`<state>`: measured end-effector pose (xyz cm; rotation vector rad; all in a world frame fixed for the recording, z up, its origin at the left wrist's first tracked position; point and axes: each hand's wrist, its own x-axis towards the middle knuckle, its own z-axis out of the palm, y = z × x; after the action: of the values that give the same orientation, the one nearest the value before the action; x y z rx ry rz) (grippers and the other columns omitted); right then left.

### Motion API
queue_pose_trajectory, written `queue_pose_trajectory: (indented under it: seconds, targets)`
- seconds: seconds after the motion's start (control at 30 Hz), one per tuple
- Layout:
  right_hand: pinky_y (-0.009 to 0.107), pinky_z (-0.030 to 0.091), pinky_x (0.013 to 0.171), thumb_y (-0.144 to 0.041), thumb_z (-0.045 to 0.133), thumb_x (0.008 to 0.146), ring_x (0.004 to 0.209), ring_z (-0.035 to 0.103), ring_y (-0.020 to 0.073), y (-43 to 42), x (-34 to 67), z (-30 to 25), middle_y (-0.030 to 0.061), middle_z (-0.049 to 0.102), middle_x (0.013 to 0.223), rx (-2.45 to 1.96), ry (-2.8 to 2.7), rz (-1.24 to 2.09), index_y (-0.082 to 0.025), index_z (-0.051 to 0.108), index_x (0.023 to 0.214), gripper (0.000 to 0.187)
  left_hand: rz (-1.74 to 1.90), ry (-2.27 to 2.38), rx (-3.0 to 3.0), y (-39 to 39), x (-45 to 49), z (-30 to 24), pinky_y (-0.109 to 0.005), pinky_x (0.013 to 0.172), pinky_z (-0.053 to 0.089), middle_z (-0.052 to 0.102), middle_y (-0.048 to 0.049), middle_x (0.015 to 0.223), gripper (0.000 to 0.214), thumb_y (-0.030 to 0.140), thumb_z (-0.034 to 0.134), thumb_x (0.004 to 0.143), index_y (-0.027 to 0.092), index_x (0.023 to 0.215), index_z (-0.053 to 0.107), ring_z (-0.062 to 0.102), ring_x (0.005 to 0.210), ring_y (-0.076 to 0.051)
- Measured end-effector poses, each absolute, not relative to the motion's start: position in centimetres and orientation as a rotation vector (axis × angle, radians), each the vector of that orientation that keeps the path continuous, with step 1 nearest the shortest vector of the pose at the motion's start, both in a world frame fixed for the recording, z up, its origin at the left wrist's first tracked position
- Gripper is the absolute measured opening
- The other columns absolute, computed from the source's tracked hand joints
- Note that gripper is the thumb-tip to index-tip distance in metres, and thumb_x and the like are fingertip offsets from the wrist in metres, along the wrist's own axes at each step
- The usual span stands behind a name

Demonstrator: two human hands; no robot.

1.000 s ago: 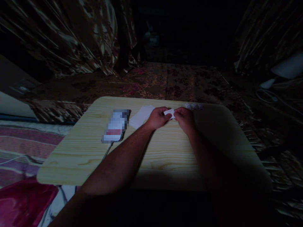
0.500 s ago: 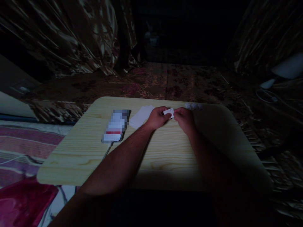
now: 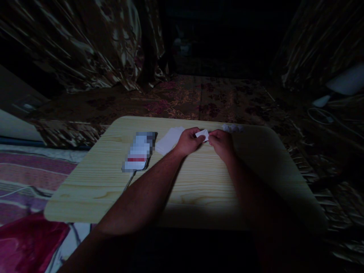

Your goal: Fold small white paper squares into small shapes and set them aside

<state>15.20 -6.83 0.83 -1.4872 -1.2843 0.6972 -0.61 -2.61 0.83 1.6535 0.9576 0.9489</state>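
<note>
Both my hands meet over the far middle of a light wooden table (image 3: 182, 189). My left hand (image 3: 190, 141) and my right hand (image 3: 221, 144) each pinch one end of a small white folded piece of paper (image 3: 202, 134) held just above the tabletop. A white sheet of paper (image 3: 170, 139) lies flat on the table just left of my left hand. A small crumpled white scrap (image 3: 232, 128) rests near the table's far edge, right of my right hand.
A phone (image 3: 139, 151) with a cable lies on the table's left part. A patterned carpet (image 3: 199, 98) and dark shiny drapes (image 3: 85, 49) lie beyond. Striped bedding (image 3: 25, 170) and a red cloth (image 3: 28, 242) sit at the left. The room is dim.
The small folded paper has shifted slightly up and left between my fingers. My arms have barely moved.
</note>
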Motion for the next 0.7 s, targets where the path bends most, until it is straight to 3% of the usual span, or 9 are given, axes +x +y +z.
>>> queue_pose_trajectory:
  seconds: [0.7]
  targets:
    - [0.025,0.044,0.052,-0.029,0.060,0.069,0.056,0.060,0.0157,-6.68,15.15,0.70,0.0003,0.066,0.061,-1.490,-1.260,0.744,-0.018,0.067,0.074,0.014,1.025,0.954,1.604,-2.28,-0.65,0.73,-0.023,0.049,0.029,0.056,0.0032,0.055,0.022,0.037,0.070,0.073,0.016,0.072,0.063,0.042,0.049,-0.009]
